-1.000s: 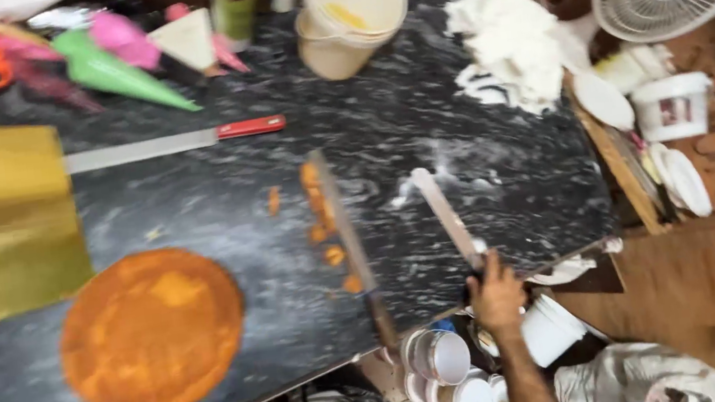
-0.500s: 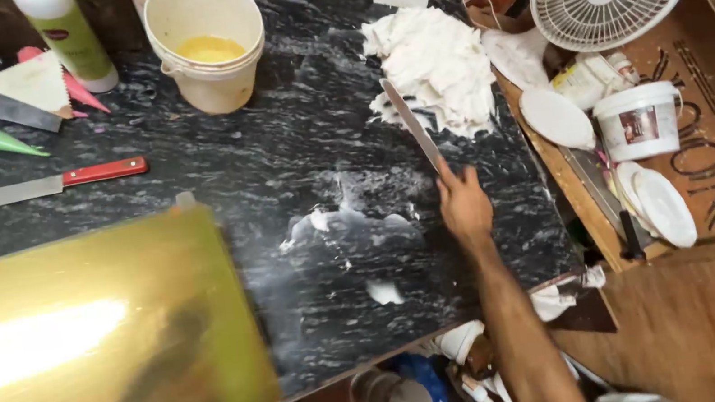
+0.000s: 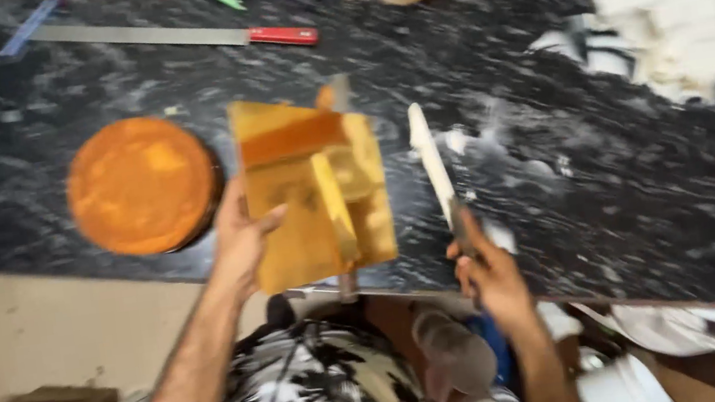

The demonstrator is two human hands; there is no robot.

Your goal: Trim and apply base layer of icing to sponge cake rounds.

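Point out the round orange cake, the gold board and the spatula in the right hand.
round orange cake (image 3: 142, 186), head view, middle of its top.
gold board (image 3: 312, 188), head view, middle of its shiny face.
spatula (image 3: 431, 160), head view, middle of its cream-coated blade.

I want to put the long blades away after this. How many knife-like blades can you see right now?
2. A red-handled knife lies at the far edge of the counter, and a cream-smeared spatula is in the right hand. More may lie outside the frame.
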